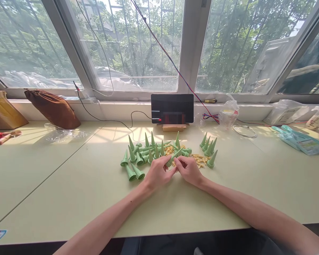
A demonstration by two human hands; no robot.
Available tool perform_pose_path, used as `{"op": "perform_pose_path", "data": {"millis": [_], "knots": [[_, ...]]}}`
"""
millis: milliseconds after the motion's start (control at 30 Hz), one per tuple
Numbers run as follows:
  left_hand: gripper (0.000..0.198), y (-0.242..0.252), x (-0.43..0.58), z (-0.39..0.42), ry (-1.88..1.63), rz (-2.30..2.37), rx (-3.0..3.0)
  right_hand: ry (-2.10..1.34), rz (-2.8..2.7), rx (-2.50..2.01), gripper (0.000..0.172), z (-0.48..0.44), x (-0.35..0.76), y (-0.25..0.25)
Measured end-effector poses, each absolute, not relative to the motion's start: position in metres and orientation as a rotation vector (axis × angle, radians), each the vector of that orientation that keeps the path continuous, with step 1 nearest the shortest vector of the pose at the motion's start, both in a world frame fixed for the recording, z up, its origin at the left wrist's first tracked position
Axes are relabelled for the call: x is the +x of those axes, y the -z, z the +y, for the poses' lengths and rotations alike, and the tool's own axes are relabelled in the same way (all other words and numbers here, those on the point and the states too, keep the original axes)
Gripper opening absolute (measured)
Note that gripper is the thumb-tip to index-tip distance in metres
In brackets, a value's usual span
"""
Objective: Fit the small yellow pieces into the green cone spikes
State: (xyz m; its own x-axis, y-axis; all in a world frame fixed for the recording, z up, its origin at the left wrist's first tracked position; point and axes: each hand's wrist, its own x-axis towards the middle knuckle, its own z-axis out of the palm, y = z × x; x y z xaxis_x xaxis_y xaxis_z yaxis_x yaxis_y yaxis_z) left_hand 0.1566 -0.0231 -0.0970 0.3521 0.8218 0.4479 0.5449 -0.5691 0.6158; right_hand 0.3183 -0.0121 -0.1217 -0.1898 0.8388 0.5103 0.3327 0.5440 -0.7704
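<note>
My left hand (159,170) is closed round a green plastic spike (175,155), a hollow cone whose tip slants up and to the right. At its lower end my right hand (189,170) is pinched close to the left fingertips; whatever sits between those right fingers is too hidden to name. More green spikes (132,154) stand or lie in a cluster to the left of and behind the hands. Small yellow plastic pieces (200,160) are heaped just beyond the right hand. Several upright spikes (208,148) form a separate group at the right.
Behind the pile a black tablet (172,108) leans on a small cardboard stand (174,128), with a cable plugged in at its left. A brown drawstring bag (53,108) lies far left. At right are a plastic-wrapped cup (229,115), a wire coil (244,131) and a teal pouch (300,140).
</note>
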Motion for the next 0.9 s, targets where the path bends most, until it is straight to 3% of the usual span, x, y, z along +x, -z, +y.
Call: {"op": "perform_pose_path", "data": {"millis": [167, 300, 533, 900], "knots": [[0.017, 0.102, 0.158, -0.022, -1.137, 1.218, 2.172, -1.045, -1.539, -0.948, 0.039, -0.015, 0.314, 0.117], [0.018, 0.103, 0.158, -0.021, -1.167, 1.205, 2.144, -1.151, -1.449, -0.916, 0.041, -0.015, 0.312, 0.115], [0.014, 0.102, 0.156, -0.019, -1.087, 1.238, 2.193, -1.059, -1.506, -0.947, 0.038, -0.015, 0.312, 0.121], [0.018, 0.098, 0.154, -0.019, -0.949, 1.198, 2.341, -0.617, -1.801, -1.007, 0.038, -0.011, 0.318, 0.126]]}}
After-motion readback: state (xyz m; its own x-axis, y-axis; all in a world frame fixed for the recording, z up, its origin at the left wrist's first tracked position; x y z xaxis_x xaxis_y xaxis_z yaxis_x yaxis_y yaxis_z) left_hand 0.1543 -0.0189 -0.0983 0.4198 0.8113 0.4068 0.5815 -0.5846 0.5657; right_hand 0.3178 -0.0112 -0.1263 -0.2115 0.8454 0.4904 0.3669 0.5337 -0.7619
